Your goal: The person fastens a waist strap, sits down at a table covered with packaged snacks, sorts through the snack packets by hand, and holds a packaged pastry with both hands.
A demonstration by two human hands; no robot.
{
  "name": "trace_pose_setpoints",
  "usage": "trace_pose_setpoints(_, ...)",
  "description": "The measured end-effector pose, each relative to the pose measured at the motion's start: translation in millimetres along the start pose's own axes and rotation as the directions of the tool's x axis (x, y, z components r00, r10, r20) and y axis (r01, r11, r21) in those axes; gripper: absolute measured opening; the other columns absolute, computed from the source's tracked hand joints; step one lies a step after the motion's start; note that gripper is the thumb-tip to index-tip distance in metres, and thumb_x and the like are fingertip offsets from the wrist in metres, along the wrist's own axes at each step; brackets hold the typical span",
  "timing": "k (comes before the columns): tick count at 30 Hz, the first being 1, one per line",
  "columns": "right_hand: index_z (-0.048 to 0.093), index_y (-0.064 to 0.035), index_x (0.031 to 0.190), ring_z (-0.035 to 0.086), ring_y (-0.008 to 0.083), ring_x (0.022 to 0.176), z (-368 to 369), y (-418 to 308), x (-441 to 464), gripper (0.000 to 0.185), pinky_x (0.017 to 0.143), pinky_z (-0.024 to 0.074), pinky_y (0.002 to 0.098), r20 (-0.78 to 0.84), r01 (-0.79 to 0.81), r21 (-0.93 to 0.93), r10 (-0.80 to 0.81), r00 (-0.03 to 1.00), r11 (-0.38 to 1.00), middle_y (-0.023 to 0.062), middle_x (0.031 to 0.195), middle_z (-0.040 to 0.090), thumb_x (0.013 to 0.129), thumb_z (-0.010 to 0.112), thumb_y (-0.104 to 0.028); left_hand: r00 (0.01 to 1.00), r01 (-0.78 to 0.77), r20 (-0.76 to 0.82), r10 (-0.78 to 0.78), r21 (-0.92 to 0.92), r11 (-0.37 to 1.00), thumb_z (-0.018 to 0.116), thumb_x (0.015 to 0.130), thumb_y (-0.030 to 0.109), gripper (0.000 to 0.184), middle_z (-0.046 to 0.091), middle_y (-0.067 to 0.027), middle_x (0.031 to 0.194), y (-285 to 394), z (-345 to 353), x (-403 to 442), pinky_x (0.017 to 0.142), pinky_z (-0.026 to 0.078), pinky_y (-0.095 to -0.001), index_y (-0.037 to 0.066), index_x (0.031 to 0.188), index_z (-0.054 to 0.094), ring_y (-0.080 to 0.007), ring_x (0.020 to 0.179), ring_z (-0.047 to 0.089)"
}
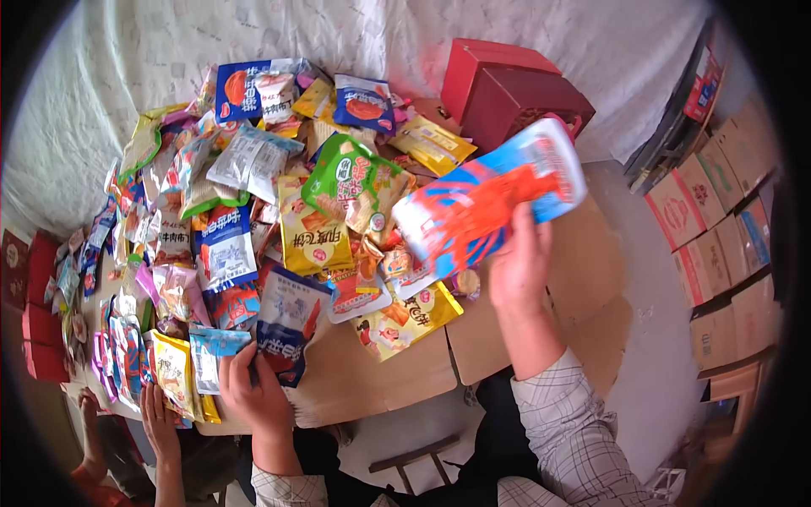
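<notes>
Apparently, the right hand [517, 262] pinches a blue-and-red snack packet [494, 198] along its near edge, over the right side of the heap, just nearer than the red boxes [507, 93]. With so little wrapper held, the glossy film could slip or swivel, knocking the yellow packet [414, 321] below. On the near left, the left hand [249, 393] is at a dark blue packet [291, 325] and a light blue packet [215, 359]; whether it grips either, I cannot tell. A careless nudge could push either off the cardboard [380, 380].

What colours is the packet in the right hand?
The packet is blue, red and white; head view.
</notes>
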State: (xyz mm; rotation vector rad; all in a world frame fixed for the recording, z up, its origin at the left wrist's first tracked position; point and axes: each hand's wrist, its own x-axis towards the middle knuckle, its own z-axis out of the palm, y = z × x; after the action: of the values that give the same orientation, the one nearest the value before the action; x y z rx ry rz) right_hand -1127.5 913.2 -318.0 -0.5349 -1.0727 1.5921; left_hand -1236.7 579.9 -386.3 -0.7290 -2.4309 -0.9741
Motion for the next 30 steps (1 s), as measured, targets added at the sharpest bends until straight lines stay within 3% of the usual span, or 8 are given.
trace_pose_setpoints(3,0.054,-0.0034,0.128,0.062,0.0093,0.098,-11.6,-19.0,25.1,0.03,0.079,0.0518,0.0267,-0.071,0.201,0.069,-0.196,0.978,0.977,0.0055,0.119,0.064,0.106,0.054,-0.023,0.963,0.184,-0.136,-0.235,-0.309,0.933,0.058,0.089,-0.012,0.017,0.057,-0.009,0.095,3.1,1.0,-4.3,0.073,0.048,-0.0388,-0.001,0.102,0.06,-0.0223,0.079,0.057)
trace_pose_setpoints(6,0.052,-0.0007,0.133,0.063,0.0141,0.106,-36.5,-24.2,39.1,0.034,0.087,0.0528,0.0303,-0.053,0.281,-0.002,-0.281,0.958,0.96,0.0096,0.128,0.062,0.107,0.053,-0.022,0.944,0.021,-0.3,-0.139,-0.364,0.931,0.056,0.091,-0.012,0.02,0.055,-0.0092,0.104,-15.9,9.1,-5.5,0.072,0.049,-0.0331,0.001,0.106,0.055,-0.0194,0.086,0.057)
trace_pose_setpoints(8,0.05,-0.0005,0.136,0.062,0.0179,0.112,-37.7,-32.7,49.1,0.036,0.094,0.0517,0.0338,-0.085,0.357,-0.012,-0.356,0.931,0.934,0.0118,0.132,0.06,0.106,0.053,-0.02,0.908,0.119,-0.214,-0.361,-0.695,0.709,0.051,0.099,-0.006,0.014,0.053,-0.0126,0.122,-9.8,11.7,-8.3,0.092,0.05,-0.033,0.001,0.111,0.05,-0.0215,0.107,0.057)
trace_pose_setpoints(10,0.05,-0.0006,0.136,0.062,0.0185,0.113,-49.9,-47.8,62.1,0.036,0.096,0.0511,0.0346,-0.136,0.365,-0.002,-0.362,0.922,0.931,0.0122,0.131,0.06,0.105,0.053,-0.018,0.897,0.118,-0.214,-0.387,-0.727,0.677,0.049,0.101,-0.006,0.012,0.055,-0.0136,0.126,-7.4,11.0,-8.6,0.1,0.047,-0.0382,-0.001,0.112,0.05,-0.0239,0.111,0.057)
trace_pose_setpoints(12,0.05,-0.0006,0.136,0.061,0.0192,0.114,-69.7,-63.7,75.5,0.035,0.097,0.0505,0.0355,-0.186,0.386,0.009,-0.377,0.907,0.923,0.0126,0.131,0.06,0.104,0.053,-0.016,0.9,0.112,-0.359,-0.245,-0.352,0.929,0.05,0.098,-0.01,0.015,0.06,-0.0142,0.118,-18.5,8.7,-12.6,0.099,0.048,-0.042,0.0,0.109,0.05,-0.027,0.108,0.059)
trace_pose_setpoints(14,0.05,-0.0004,0.135,0.062,0.0199,0.112,-99.9,-64.9,91.2,0.036,0.096,0.051,0.0361,-0.184,0.277,-0.085,-0.288,0.94,0.957,0.0126,0.13,0.06,0.102,0.055,-0.013,0.946,-0.052,-0.318,-0.066,-0.347,0.936,0.053,0.092,-0.015,0.02,0.062,-0.0145,0.109,-17.2,6.3,-7.8,0.097,0.048,-0.0423,0.002,0.103,0.05,-0.0284,0.106,0.06)
trace_pose_setpoints(21,0.05,-0.0004,0.131,0.063,0.0185,0.108,-194.3,-34.3,123.4,0.034,0.096,0.0496,0.0347,-0.301,-0.005,-0.276,-0.081,0.95,0.961,0.01,0.122,0.064,0.1,0.058,-0.01,0.983,-0.152,-0.114,0.144,-0.066,0.986,0.068,0.067,-0.012,0.029,0.062,-0.0127,0.097,11.7,4.1,-3.4,0.09,0.05,-0.0477,0.003,0.08,0.047,-0.0373,0.098,0.062)
trace_pose_setpoints(30,0.036,-0.0057,0.152,0.063,0.0169,0.107,-182.5,-32.5,121.7,0.063,0.094,0.0498,0.0329,-0.193,0.027,-0.432,-0.121,0.974,0.902,0.0111,0.129,0.06,0.093,0.058,-0.003,0.975,-0.19,0.153,0.163,0.183,0.965,0.066,0.073,0.0,0.019,0.066,-0.0162,0.113,26.0,9.9,-0.1,0.094,0.046,-0.0492,0.004,0.082,0.05,-0.0402,0.108,0.061)
